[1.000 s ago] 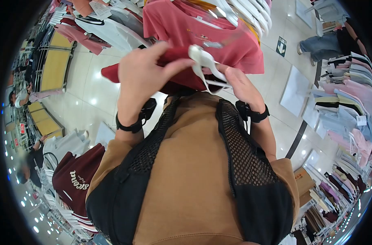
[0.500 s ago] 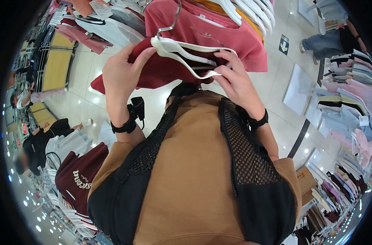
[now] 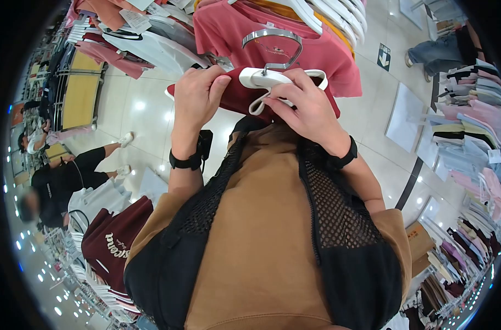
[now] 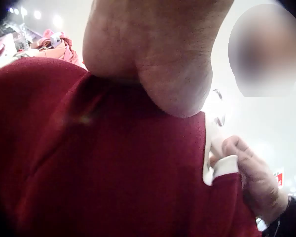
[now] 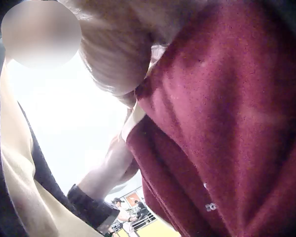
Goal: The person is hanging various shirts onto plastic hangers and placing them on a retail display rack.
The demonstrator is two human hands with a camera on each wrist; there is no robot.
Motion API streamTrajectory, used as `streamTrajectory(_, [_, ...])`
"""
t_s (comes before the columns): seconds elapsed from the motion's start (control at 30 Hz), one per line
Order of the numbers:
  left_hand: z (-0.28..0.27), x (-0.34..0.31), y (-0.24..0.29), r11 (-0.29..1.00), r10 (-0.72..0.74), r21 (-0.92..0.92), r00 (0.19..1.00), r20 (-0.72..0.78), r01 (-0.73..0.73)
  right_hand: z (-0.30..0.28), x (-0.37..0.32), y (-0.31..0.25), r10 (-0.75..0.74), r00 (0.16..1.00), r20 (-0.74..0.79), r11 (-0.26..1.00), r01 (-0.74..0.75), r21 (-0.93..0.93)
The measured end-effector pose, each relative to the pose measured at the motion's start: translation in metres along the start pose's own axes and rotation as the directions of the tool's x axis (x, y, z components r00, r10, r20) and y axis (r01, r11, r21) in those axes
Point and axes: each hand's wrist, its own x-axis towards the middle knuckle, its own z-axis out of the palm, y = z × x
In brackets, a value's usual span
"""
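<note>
A dark red shirt (image 3: 236, 98) with white neckline trim (image 3: 256, 104) hangs between my hands, a white hanger (image 3: 255, 78) inside its neck. The hanger's metal hook (image 3: 299, 48) points up in front of the pink shirts. My left hand (image 3: 198, 100) grips the red cloth at the shoulder, thumb on top. With thumb and fingers my right hand (image 3: 309, 107) pinches the neckline trim beside the base of the hook. Red fabric (image 4: 113, 163) fills much of the left wrist view, and the trim (image 4: 226, 167) shows by my right hand. In the right wrist view the cloth (image 5: 227, 108) drapes down in folds.
A rack of pink shirts (image 3: 234, 33) on white hangers stands just ahead. White and grey garments (image 3: 151, 49) hang to its left. A maroon sweatshirt (image 3: 118, 236) is at lower left, near a person in black (image 3: 69, 181). Racks of folded-looking clothes (image 3: 470, 121) line the right.
The hanger and its hook have swung to the right. My left hand has shifted right along the shirt, off the hanger; my right hand has closed in toward the hook's base.
</note>
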Motion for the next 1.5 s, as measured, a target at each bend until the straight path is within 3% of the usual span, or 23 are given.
streamTrajectory(0.07, [0.003,-0.003,-0.015,0.996,0.06,0.069,0.998,-0.025,-0.058,-0.002,0.001,-0.002,-0.009,1.0,-0.017,0.999,0.008,-0.031])
streamTrajectory(0.13, [0.008,-0.006,-0.03,0.988,0.118,0.114,0.978,-0.169,-0.1,-0.005,-0.002,0.0,-0.024,1.0,-0.013,0.999,0.024,-0.032])
streamTrajectory(0.2, [0.01,-0.008,-0.042,0.989,0.103,0.126,0.97,-0.219,-0.076,-0.001,-0.005,0.002,-0.039,0.999,-0.009,0.999,0.039,-0.033])
streamTrajectory(0.27, [0.012,-0.009,-0.049,0.99,0.087,0.134,0.959,-0.271,-0.052,0.008,-0.011,0.005,0.029,0.991,-0.131,0.977,-0.001,0.211])
streamTrajectory(0.37, [0.013,-0.01,-0.05,0.996,0.006,0.086,0.953,-0.302,0.021,0.002,-0.009,-0.001,0.052,0.993,-0.106,0.997,-0.046,0.059])
streamTrajectory(0.53, [0.012,-0.009,-0.043,0.991,-0.129,-0.023,0.91,-0.394,0.131,0.001,-0.005,0.0,0.1,0.991,-0.092,0.989,-0.09,0.115])
streamTrajectory(0.7, [0.011,-0.007,-0.043,0.974,-0.222,-0.069,0.863,-0.453,0.214,0.0,-0.005,0.003,0.054,0.996,-0.077,0.999,-0.054,0.001])
streamTrajectory(0.83, [0.005,-0.003,-0.045,0.941,-0.339,-0.179,0.789,-0.512,0.288,0.001,-0.007,0.002,0.061,0.995,-0.082,0.997,-0.057,0.049])
streamTrajectory(0.93, [0.005,-0.001,-0.052,0.925,-0.364,-0.296,0.771,-0.523,0.236,-0.001,-0.012,0.003,0.188,0.979,-0.086,0.966,-0.168,0.199])
streamTrajectory(1.07, [0.0,0.004,-0.051,0.934,-0.357,-0.142,0.819,-0.45,0.329,-0.012,-0.012,0.002,0.275,0.961,0.002,0.917,-0.264,0.298])
streamTrajectory(1.13, [0.002,0.013,-0.04,0.993,-0.055,0.069,0.907,-0.418,0.092,-0.013,-0.013,0.002,0.301,0.953,0.018,0.892,-0.288,0.348])
streamTrajectory(1.17, [0.004,0.017,-0.037,0.994,-0.054,0.066,0.908,-0.415,0.089,-0.013,-0.012,0.004,0.308,0.951,-0.007,0.875,-0.28,0.395])
streamTrajectory(1.2, [0.006,0.022,-0.035,0.973,0.197,0.183,0.911,-0.362,-0.138,-0.012,-0.012,0.005,0.314,0.949,-0.031,0.856,-0.269,0.441])
streamTrajectory(1.27, [0.009,0.023,-0.023,0.891,0.432,0.281,0.857,-0.282,-0.356,-0.014,-0.01,0.006,0.309,0.951,-0.03,0.858,-0.265,0.44])
streamTrajectory(1.33, [0.006,0.013,-0.005,0.953,0.256,0.183,0.966,-0.049,-0.243,-0.015,-0.01,0.009,0.3,0.953,-0.031,0.86,-0.257,0.44])
streamTrajectory(1.43, [0.009,0.01,-0.016,0.946,0.171,0.281,0.985,0.001,-0.165,-0.024,-0.013,0.013,0.329,0.94,0.087,0.83,-0.332,0.448])
streamTrajectory(1.5, [0.01,0.009,-0.018,0.951,0.166,0.27,0.985,-0.047,-0.148,-0.037,-0.01,0.013,0.345,0.923,0.174,0.801,-0.385,0.458])
